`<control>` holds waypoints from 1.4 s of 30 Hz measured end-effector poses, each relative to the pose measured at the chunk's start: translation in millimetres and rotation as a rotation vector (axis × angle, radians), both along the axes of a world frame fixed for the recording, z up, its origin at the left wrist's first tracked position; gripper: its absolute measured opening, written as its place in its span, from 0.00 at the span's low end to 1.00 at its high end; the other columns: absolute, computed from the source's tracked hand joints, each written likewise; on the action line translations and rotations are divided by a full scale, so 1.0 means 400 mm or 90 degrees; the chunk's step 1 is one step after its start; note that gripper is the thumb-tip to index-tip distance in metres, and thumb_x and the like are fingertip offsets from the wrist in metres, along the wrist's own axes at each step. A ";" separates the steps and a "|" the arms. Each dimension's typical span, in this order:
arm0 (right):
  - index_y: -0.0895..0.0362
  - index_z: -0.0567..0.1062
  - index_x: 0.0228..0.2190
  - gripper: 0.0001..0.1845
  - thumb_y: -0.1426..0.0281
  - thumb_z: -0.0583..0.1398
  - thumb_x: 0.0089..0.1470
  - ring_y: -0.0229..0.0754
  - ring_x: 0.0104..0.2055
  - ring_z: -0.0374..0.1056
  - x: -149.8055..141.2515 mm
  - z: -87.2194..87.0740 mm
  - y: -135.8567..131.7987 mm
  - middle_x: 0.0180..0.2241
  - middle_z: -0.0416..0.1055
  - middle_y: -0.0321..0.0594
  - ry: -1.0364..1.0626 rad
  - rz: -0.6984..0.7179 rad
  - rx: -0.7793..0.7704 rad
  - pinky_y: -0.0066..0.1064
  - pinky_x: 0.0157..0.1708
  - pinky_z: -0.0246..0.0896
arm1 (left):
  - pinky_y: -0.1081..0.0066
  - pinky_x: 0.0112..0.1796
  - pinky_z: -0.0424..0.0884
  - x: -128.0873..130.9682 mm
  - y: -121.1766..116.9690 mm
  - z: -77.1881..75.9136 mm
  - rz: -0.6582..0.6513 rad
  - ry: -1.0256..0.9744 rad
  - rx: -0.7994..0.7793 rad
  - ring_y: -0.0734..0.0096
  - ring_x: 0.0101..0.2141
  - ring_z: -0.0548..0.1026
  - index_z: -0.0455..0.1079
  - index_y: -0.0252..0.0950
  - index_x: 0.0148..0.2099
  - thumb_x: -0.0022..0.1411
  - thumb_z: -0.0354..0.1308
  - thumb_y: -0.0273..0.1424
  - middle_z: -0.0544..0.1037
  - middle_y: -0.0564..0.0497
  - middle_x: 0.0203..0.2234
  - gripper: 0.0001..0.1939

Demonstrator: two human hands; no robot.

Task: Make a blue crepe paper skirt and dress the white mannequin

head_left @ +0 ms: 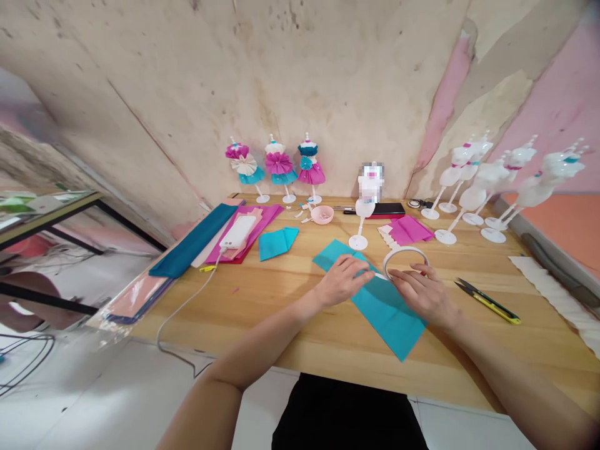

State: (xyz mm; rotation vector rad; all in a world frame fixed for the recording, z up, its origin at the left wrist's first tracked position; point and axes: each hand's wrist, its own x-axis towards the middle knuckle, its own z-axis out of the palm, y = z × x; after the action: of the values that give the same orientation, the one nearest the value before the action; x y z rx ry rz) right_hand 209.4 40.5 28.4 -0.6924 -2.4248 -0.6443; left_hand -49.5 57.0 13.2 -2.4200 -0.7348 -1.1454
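Note:
A turquoise sheet of crepe-like paper (391, 322) lies at a slant on the table under both hands. My right hand (422, 294) grips a thin white roll of tape (407, 249), which stands on edge above the sheet. From the roll a short white strip runs left to my left hand (344, 279), whose fingers are closed at the strip's end, over the sheet's upper part. Just beyond the sheet stands a small white dress-form mannequin (365, 206), part of it blurred out. Thread snips (487, 300) with yellow-and-black handles lie right of my right hand.
Behind are three dressed mannequins (279, 164), a pink bowl (322, 215) and a black case (387, 210). Bare mannequins (473, 187) crowd the right. A folded turquoise piece (277, 242), magenta paper (410, 230) and a cabled power bank (237, 232) on stacked sheets lie around.

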 end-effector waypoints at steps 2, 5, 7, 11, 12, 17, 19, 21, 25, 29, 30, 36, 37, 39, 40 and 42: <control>0.53 0.72 0.41 0.10 0.76 0.60 0.58 0.39 0.42 0.73 0.007 -0.010 0.011 0.47 0.76 0.38 0.053 -0.011 -0.004 0.40 0.53 0.57 | 0.65 0.44 0.67 -0.003 0.010 0.005 0.012 -0.158 -0.090 0.68 0.42 0.73 0.63 0.40 0.47 0.62 0.58 0.33 0.74 0.49 0.39 0.11; 0.53 0.71 0.38 0.08 0.75 0.61 0.56 0.39 0.38 0.74 0.023 -0.023 0.034 0.42 0.79 0.37 0.146 -0.039 -0.009 0.40 0.51 0.59 | 0.65 0.43 0.69 -0.010 0.047 0.025 0.082 -0.416 -0.271 0.68 0.41 0.72 0.60 0.38 0.50 0.60 0.60 0.40 0.71 0.46 0.41 0.20; 0.54 0.71 0.36 0.05 0.73 0.61 0.56 0.40 0.34 0.75 0.034 -0.029 0.053 0.38 0.79 0.38 0.204 -0.063 -0.020 0.41 0.50 0.60 | 0.65 0.44 0.69 -0.008 0.088 0.044 0.099 -0.484 -0.383 0.68 0.42 0.72 0.60 0.37 0.53 0.61 0.58 0.42 0.70 0.44 0.45 0.22; 0.54 0.71 0.35 0.02 0.69 0.60 0.58 0.42 0.30 0.74 0.054 -0.028 0.086 0.32 0.79 0.39 0.236 -0.100 -0.031 0.43 0.47 0.62 | 0.62 0.50 0.67 0.021 0.186 0.084 0.025 -0.504 -0.441 0.64 0.51 0.70 0.57 0.36 0.58 0.60 0.59 0.44 0.65 0.39 0.55 0.30; 0.54 0.71 0.35 0.02 0.69 0.60 0.58 0.43 0.30 0.74 0.058 -0.025 0.091 0.31 0.79 0.39 0.236 -0.106 -0.027 0.43 0.46 0.62 | 0.61 0.52 0.66 0.033 0.207 0.092 0.000 -0.514 -0.439 0.62 0.54 0.68 0.56 0.36 0.60 0.59 0.60 0.44 0.65 0.39 0.56 0.32; 0.52 0.71 0.34 0.02 0.67 0.60 0.58 0.44 0.29 0.72 0.071 -0.007 0.102 0.29 0.78 0.38 0.271 -0.111 -0.031 0.45 0.45 0.63 | 0.58 0.57 0.61 0.087 0.274 0.128 -0.061 -0.585 -0.449 0.59 0.57 0.66 0.58 0.34 0.60 0.59 0.60 0.43 0.67 0.38 0.56 0.32; 0.52 0.71 0.33 0.04 0.65 0.59 0.58 0.47 0.32 0.72 0.072 0.008 0.105 0.29 0.77 0.38 0.296 -0.120 -0.069 0.46 0.43 0.63 | 0.58 0.55 0.63 0.094 0.286 0.146 -0.068 -0.601 -0.470 0.60 0.54 0.68 0.61 0.34 0.57 0.59 0.60 0.42 0.70 0.39 0.53 0.28; 0.52 0.71 0.33 0.06 0.63 0.58 0.59 0.49 0.34 0.71 0.068 0.039 0.109 0.29 0.76 0.39 0.310 -0.138 -0.104 0.44 0.38 0.65 | 0.59 0.51 0.66 0.093 0.292 0.174 -0.072 -0.606 -0.483 0.61 0.49 0.71 0.64 0.34 0.52 0.60 0.59 0.43 0.72 0.41 0.48 0.23; 0.52 0.68 0.35 0.09 0.59 0.56 0.61 0.45 0.31 0.70 0.038 0.167 0.114 0.28 0.74 0.39 0.406 -0.146 -0.280 0.36 0.28 0.64 | 0.65 0.43 0.72 0.079 0.269 0.255 -0.135 -0.632 -0.484 0.68 0.39 0.75 0.62 0.35 0.47 0.63 0.55 0.45 0.74 0.45 0.41 0.20; 0.53 0.67 0.36 0.12 0.57 0.55 0.61 0.39 0.27 0.66 -0.022 0.326 0.111 0.33 0.75 0.41 0.525 -0.077 -0.387 0.33 0.28 0.62 | 0.68 0.36 0.75 0.071 0.191 0.320 -0.309 -0.650 -0.614 0.71 0.34 0.77 0.56 0.39 0.55 0.63 0.53 0.47 0.73 0.47 0.42 0.24; 0.53 0.67 0.37 0.12 0.57 0.55 0.61 0.40 0.29 0.67 -0.038 0.355 0.109 0.36 0.75 0.41 0.540 -0.057 -0.387 0.33 0.30 0.62 | 0.69 0.35 0.75 0.070 0.171 0.326 -0.318 -0.648 -0.630 0.71 0.34 0.77 0.55 0.40 0.57 0.63 0.53 0.47 0.73 0.46 0.44 0.25; 0.52 0.69 0.34 0.13 0.57 0.54 0.61 0.40 0.29 0.65 -0.106 0.385 0.122 0.26 0.71 0.35 0.514 -0.066 -0.346 0.32 0.30 0.58 | 0.72 0.31 0.74 0.070 0.134 0.307 -0.269 -0.635 -0.641 0.69 0.38 0.75 0.58 0.42 0.58 0.65 0.49 0.48 0.74 0.47 0.43 0.24; 0.52 0.70 0.33 0.13 0.57 0.54 0.61 0.40 0.28 0.65 -0.110 0.377 0.131 0.26 0.71 0.35 0.487 -0.083 -0.331 0.32 0.29 0.57 | 0.72 0.31 0.74 0.070 0.139 0.300 -0.260 -0.637 -0.641 0.68 0.38 0.75 0.59 0.42 0.58 0.65 0.49 0.48 0.74 0.47 0.42 0.24; 0.52 0.71 0.34 0.13 0.56 0.55 0.61 0.41 0.29 0.66 -0.109 0.360 0.150 0.27 0.72 0.36 0.442 -0.138 -0.284 0.33 0.30 0.56 | 0.71 0.32 0.74 0.071 0.149 0.289 -0.243 -0.647 -0.649 0.68 0.38 0.75 0.59 0.42 0.58 0.65 0.48 0.48 0.74 0.48 0.40 0.24; 0.52 0.72 0.36 0.13 0.56 0.55 0.60 0.42 0.29 0.67 -0.105 0.352 0.160 0.27 0.73 0.36 0.431 -0.166 -0.266 0.33 0.29 0.56 | 0.71 0.32 0.74 0.072 0.152 0.284 -0.235 -0.651 -0.655 0.68 0.38 0.75 0.60 0.41 0.58 0.65 0.48 0.49 0.74 0.48 0.40 0.24; 0.52 0.72 0.41 0.15 0.56 0.56 0.59 0.42 0.28 0.68 -0.095 0.338 0.175 0.26 0.73 0.36 0.446 -0.196 -0.258 0.34 0.29 0.56 | 0.70 0.32 0.74 0.076 0.150 0.278 -0.221 -0.655 -0.662 0.67 0.39 0.75 0.60 0.41 0.57 0.64 0.51 0.49 0.74 0.47 0.42 0.24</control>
State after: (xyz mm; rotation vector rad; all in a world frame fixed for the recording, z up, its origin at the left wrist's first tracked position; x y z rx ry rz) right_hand 171.5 110.6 163.6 -1.2307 -1.8043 0.0178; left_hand -19.2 116.8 124.6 -2.5927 -1.5257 -2.7746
